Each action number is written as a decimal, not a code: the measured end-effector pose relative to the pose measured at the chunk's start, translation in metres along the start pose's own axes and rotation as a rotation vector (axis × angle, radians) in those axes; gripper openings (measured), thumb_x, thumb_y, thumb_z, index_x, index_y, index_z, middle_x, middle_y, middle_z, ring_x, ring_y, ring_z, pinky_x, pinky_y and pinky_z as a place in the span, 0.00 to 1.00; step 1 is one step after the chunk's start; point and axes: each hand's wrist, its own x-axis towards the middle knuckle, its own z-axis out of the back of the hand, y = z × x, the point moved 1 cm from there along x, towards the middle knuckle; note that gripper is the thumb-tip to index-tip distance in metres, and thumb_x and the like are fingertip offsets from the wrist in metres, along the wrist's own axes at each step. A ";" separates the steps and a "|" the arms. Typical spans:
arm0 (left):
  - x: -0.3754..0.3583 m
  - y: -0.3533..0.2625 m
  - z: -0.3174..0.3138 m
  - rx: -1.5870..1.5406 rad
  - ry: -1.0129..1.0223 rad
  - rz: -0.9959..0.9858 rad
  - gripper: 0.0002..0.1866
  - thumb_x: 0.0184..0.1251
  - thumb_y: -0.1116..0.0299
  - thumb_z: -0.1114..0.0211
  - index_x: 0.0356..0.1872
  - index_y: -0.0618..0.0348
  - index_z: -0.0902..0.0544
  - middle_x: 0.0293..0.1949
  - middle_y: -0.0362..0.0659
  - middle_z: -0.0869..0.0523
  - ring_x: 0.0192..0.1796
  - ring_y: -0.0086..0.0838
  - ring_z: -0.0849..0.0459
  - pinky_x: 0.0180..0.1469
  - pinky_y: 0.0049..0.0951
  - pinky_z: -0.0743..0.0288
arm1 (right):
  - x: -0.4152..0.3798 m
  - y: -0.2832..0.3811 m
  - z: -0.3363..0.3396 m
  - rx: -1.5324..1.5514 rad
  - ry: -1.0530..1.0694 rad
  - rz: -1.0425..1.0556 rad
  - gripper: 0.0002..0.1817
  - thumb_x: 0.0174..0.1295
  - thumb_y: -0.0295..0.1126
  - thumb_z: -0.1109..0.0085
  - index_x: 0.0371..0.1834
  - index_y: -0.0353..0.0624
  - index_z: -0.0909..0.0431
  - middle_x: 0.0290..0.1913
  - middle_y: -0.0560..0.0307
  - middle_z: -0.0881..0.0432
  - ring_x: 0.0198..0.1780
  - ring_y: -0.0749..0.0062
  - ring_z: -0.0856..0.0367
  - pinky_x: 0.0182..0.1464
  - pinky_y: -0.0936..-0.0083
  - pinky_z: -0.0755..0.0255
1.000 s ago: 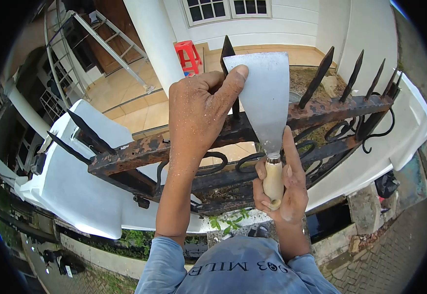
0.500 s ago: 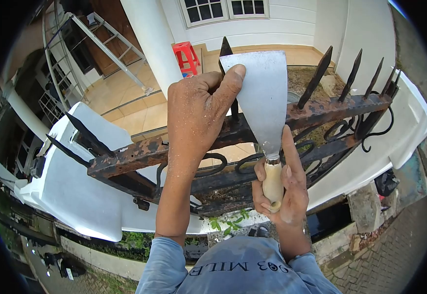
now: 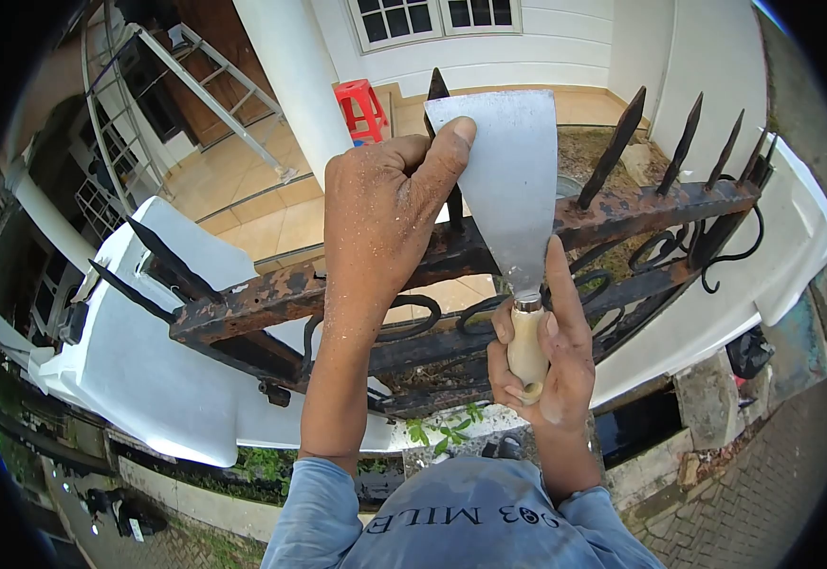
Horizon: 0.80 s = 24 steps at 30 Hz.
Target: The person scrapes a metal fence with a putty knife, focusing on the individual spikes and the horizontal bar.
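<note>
A putty knife (image 3: 504, 180) with a wide metal blade and a pale wooden handle stands upright before me, blade up. My right hand (image 3: 560, 365) is closed around its handle, with the index finger stretched along the neck. My left hand (image 3: 380, 209) pinches the blade near its upper left corner; the thumb lies on the face and the other fingers are mostly hidden. Pale specks cover the back of that hand and the forearm. Behind the blade runs a spiked iron fence (image 3: 660, 209), its dark paint patchy with rust-brown areas.
White walls (image 3: 176, 379) flank the fence on both sides. Beyond it are a tiled porch, a red stool (image 3: 360, 109), a white column (image 3: 295, 85) and a metal ladder (image 3: 210, 100). A dark ditch opening (image 3: 636, 425) lies below right, near a black bag (image 3: 748, 354).
The putty knife has shifted up very slightly, and my right hand with it. My grip on the blade and handle stays the same.
</note>
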 end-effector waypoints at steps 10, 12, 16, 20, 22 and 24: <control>-0.003 0.000 0.000 -0.007 0.026 0.019 0.35 0.66 0.43 0.45 0.11 0.69 0.23 0.05 0.41 0.33 0.11 0.23 0.35 0.16 0.28 0.41 | -0.003 0.003 -0.003 -0.007 -0.023 -0.013 0.32 0.70 0.35 0.59 0.74 0.45 0.59 0.37 0.51 0.25 0.17 0.81 0.31 0.14 0.87 0.37; -0.003 -0.001 -0.001 0.083 0.012 0.001 0.35 0.66 0.43 0.45 0.12 0.69 0.23 0.05 0.41 0.33 0.11 0.23 0.35 0.16 0.28 0.41 | -0.009 0.002 -0.001 0.037 -0.047 -0.034 0.32 0.70 0.35 0.59 0.74 0.44 0.59 0.37 0.52 0.25 0.17 0.81 0.31 0.14 0.87 0.38; 0.000 0.001 -0.001 -0.028 0.002 0.020 0.34 0.64 0.44 0.42 0.12 0.70 0.23 0.05 0.41 0.34 0.11 0.23 0.36 0.15 0.27 0.42 | -0.001 0.002 -0.004 -0.086 -0.080 -0.033 0.34 0.70 0.41 0.60 0.75 0.49 0.63 0.34 0.48 0.29 0.13 0.79 0.32 0.09 0.86 0.39; -0.004 0.000 -0.003 0.060 -0.004 0.005 0.34 0.63 0.44 0.41 0.12 0.69 0.23 0.06 0.41 0.33 0.12 0.22 0.36 0.16 0.28 0.42 | -0.014 0.000 0.002 -0.066 -0.067 -0.013 0.34 0.70 0.41 0.60 0.75 0.49 0.63 0.34 0.48 0.29 0.12 0.79 0.32 0.08 0.85 0.39; 0.001 -0.002 0.001 0.032 0.021 0.030 0.34 0.62 0.44 0.41 0.12 0.70 0.23 0.06 0.42 0.32 0.12 0.23 0.36 0.17 0.27 0.41 | -0.004 0.002 -0.003 -0.078 -0.071 -0.019 0.35 0.70 0.41 0.59 0.75 0.49 0.63 0.34 0.48 0.29 0.13 0.79 0.32 0.08 0.85 0.39; 0.002 0.003 0.000 -0.007 0.023 0.027 0.34 0.63 0.44 0.42 0.11 0.69 0.23 0.06 0.42 0.31 0.11 0.23 0.34 0.17 0.26 0.39 | -0.002 -0.001 -0.003 -0.064 -0.089 -0.020 0.35 0.70 0.40 0.59 0.75 0.49 0.63 0.34 0.48 0.29 0.13 0.79 0.32 0.08 0.86 0.40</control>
